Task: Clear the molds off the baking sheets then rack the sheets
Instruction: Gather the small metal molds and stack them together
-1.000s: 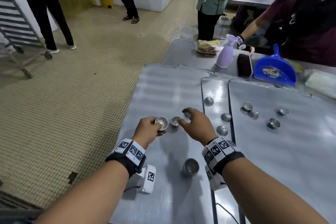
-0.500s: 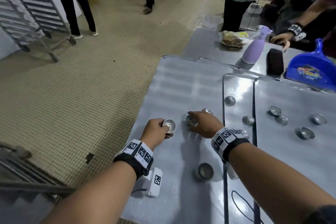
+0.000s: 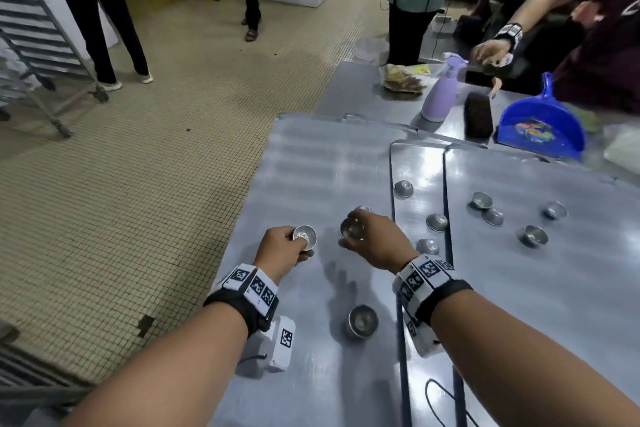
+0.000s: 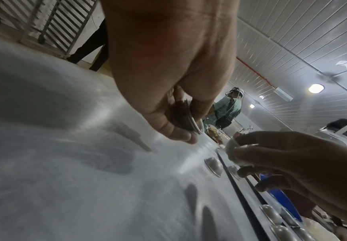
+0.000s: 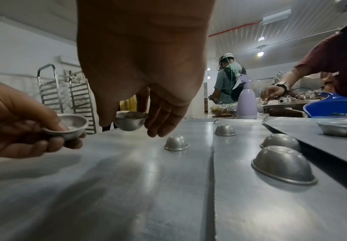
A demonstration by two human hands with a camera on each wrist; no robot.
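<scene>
Three metal baking sheets lie side by side: left sheet [image 3: 311,163], narrow middle sheet [image 3: 415,166], right sheet [image 3: 561,281]. My left hand [image 3: 300,247] pinches a small round metal mold [image 3: 305,236] by its rim, just above the left sheet. My right hand [image 3: 349,236] holds another mold [image 3: 351,229] [image 5: 130,122] between thumb and fingers, lifted clear of the sheet and close to the left hand's mold [image 5: 71,127]. One inverted mold [image 5: 176,143] sits just beyond my right fingers. An upright mold [image 3: 362,321] stands nearer to me.
Three inverted molds [image 3: 437,221] dot the middle sheet, and several more [image 3: 535,236] sit on the right sheet. Behind stand a lilac spray bottle [image 3: 441,94], a brush [image 3: 478,114] and a blue dustpan [image 3: 540,128]. A wheeled tray rack [image 3: 34,28] is far left. Other people stand around.
My right hand has closed round a mold on the left sheet and lifted it. The left hand keeps its mold in nearly the same place.
</scene>
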